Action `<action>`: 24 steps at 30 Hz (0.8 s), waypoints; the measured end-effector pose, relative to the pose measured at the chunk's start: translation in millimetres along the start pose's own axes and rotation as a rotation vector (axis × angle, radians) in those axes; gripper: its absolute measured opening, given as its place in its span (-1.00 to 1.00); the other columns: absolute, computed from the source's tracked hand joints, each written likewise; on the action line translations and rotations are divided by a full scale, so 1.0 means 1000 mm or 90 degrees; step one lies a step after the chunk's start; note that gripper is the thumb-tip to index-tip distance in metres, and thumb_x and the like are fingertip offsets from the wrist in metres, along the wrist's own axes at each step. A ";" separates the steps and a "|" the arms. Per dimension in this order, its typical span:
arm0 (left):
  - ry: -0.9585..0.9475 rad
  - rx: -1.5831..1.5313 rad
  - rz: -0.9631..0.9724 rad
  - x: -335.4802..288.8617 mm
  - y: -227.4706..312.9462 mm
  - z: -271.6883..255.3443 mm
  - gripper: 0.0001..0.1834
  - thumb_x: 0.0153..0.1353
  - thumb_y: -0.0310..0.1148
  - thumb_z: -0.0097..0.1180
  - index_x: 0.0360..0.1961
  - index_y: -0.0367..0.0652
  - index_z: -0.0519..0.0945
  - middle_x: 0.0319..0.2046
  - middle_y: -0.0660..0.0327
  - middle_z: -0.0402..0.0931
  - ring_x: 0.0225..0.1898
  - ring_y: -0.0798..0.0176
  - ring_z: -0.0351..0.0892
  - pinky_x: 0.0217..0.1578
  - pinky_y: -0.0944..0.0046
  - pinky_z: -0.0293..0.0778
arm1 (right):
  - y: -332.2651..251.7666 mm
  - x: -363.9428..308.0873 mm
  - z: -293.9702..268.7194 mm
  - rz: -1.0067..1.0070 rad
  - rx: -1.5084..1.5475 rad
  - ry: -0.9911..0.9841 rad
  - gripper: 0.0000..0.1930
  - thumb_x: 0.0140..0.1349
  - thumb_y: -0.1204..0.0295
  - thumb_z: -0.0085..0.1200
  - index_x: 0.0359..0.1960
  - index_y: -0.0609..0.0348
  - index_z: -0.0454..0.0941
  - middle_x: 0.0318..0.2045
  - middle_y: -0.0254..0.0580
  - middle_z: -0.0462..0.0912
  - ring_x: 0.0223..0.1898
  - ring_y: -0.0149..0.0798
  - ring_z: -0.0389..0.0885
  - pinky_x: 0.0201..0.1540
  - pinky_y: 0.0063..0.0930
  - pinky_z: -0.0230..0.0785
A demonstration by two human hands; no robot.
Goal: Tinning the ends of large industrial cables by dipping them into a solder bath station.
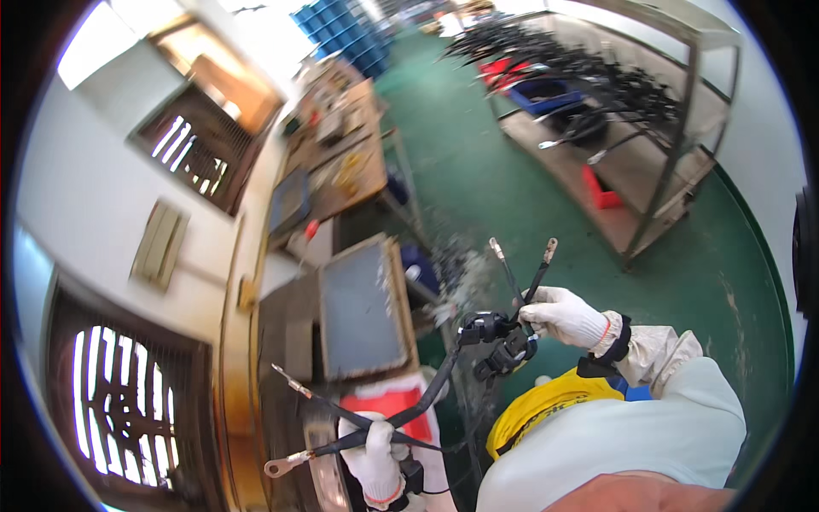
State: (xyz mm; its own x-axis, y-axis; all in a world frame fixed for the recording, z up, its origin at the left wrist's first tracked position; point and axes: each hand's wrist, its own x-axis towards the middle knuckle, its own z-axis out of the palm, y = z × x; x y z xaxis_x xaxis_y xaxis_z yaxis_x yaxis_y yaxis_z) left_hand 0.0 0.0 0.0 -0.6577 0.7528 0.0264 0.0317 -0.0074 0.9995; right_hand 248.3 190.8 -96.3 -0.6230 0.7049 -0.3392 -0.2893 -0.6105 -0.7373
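Both my hands wear white knit gloves with dark bands at the wrists. My left hand (371, 452), low in the view, is closed around two crossing black cables. Their bare metal ends stick out to the left: a ring-shaped cable lug (288, 463) and a narrower lug (293, 381). On the right, my right hand (563, 316) grips two more black cables (531, 294), whose metal lugs (550, 249) point up and away. Black plastic blocks (503, 348) hang beside my right hand. From there a thick black cable (438, 380) runs down to my left hand.
Left of me stands a workbench with a grey-topped framed tray (363, 307) and a red sheet (397, 410). A wooden table (363, 162) lies beyond. At right, a metal shelf rack (674, 162) bears many black cables and coloured bins. Green floor (444, 128) runs between.
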 end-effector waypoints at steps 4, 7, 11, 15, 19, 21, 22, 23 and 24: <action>-0.148 -0.012 -0.079 0.074 0.009 0.102 -0.90 0.06 -0.46 0.06 -0.38 -0.20 0.43 -0.64 0.26 0.42 -0.74 0.47 0.34 -0.74 0.49 0.26 | -0.049 -0.011 -0.052 -0.200 -0.038 0.202 -0.75 0.11 0.47 0.07 -0.18 0.29 0.44 -0.45 -0.35 0.46 -0.52 -0.55 0.35 -0.47 -0.67 0.22; -0.275 -0.036 -0.100 0.112 0.001 0.178 -0.89 0.10 -0.42 0.05 -0.36 -0.20 0.44 -0.62 0.27 0.43 -0.72 0.46 0.36 -0.72 0.48 0.30 | -0.092 -0.021 -0.090 -0.291 -0.139 0.343 -0.73 0.09 0.42 0.07 -0.20 0.30 0.45 -0.49 -0.42 0.44 -0.53 -0.58 0.32 -0.50 -0.69 0.19; -0.421 -0.077 -0.084 0.139 -0.004 0.274 -0.89 0.15 -0.38 0.05 -0.37 -0.17 0.42 -0.61 0.28 0.43 -0.68 0.44 0.39 -0.64 0.42 0.37 | -0.163 -0.038 -0.127 -0.357 -0.303 0.445 -0.71 0.09 0.41 0.06 -0.16 0.30 0.44 -0.49 -0.43 0.44 -0.54 -0.59 0.32 -0.51 -0.69 0.19; -0.544 -0.215 -0.087 0.180 -0.022 0.372 -0.86 0.21 -0.34 0.03 -0.32 -0.16 0.40 -0.56 0.24 0.47 -0.62 0.43 0.44 -0.60 0.43 0.41 | -0.243 -0.030 -0.175 -0.413 -0.536 0.568 -0.71 0.11 0.39 0.02 -0.17 0.31 0.44 -0.46 -0.38 0.48 -0.45 -0.54 0.39 -0.44 -0.62 0.29; -0.618 -0.269 -0.054 0.201 -0.035 0.475 -0.89 0.23 -0.38 0.02 -0.31 -0.16 0.40 -0.54 0.29 0.44 -0.63 0.44 0.43 -0.59 0.45 0.44 | -0.329 -0.013 -0.209 -0.271 -0.763 0.768 -0.71 0.02 0.29 -0.02 -0.38 0.33 0.43 -0.47 0.01 0.54 -0.44 -0.12 0.52 -0.33 -0.31 0.34; -0.655 -0.277 -0.062 0.200 -0.040 0.514 -0.85 0.22 -0.34 0.05 -0.28 -0.18 0.41 -0.53 0.29 0.47 -0.61 0.44 0.44 -0.57 0.43 0.43 | -0.349 -0.006 -0.248 -0.246 -0.834 0.828 -0.70 0.02 0.28 -0.04 -0.38 0.33 0.44 -0.43 0.07 0.54 -0.38 0.00 0.52 -0.30 -0.26 0.35; -0.658 -0.275 -0.068 0.199 -0.044 0.529 -0.85 0.22 -0.34 0.05 -0.29 -0.18 0.41 -0.53 0.30 0.46 -0.61 0.44 0.44 -0.56 0.44 0.42 | -0.357 0.000 -0.263 -0.220 -0.906 0.861 -0.69 0.02 0.27 -0.07 -0.38 0.33 0.44 -0.39 0.14 0.55 -0.33 0.12 0.52 -0.26 -0.21 0.35; -0.661 -0.273 -0.074 0.196 -0.046 0.545 -0.85 0.21 -0.34 0.06 -0.30 -0.18 0.41 -0.54 0.31 0.45 -0.60 0.44 0.44 -0.56 0.44 0.42 | -0.366 0.002 -0.278 -0.215 -0.905 0.867 -0.69 0.02 0.27 -0.07 -0.38 0.33 0.44 -0.39 0.14 0.55 -0.33 0.12 0.52 -0.26 -0.21 0.35; -0.682 -0.265 -0.096 0.194 -0.047 0.559 -0.85 0.22 -0.33 0.05 -0.30 -0.17 0.41 -0.55 0.31 0.44 -0.59 0.44 0.44 -0.53 0.45 0.42 | -0.371 0.004 -0.290 -0.158 -0.918 0.883 -0.66 0.02 0.26 -0.08 -0.32 0.33 0.44 -0.31 0.18 0.54 -0.22 0.16 0.49 -0.17 -0.17 0.33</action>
State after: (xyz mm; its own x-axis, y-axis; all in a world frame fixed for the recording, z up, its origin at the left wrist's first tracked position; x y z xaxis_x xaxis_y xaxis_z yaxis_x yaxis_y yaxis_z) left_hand 291.9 513.9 -52.3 0.3472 0.9347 0.0763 -0.3736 0.0633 0.9254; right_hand 564.2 524.9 6.9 0.4079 0.8886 0.2096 0.8554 -0.2917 -0.4281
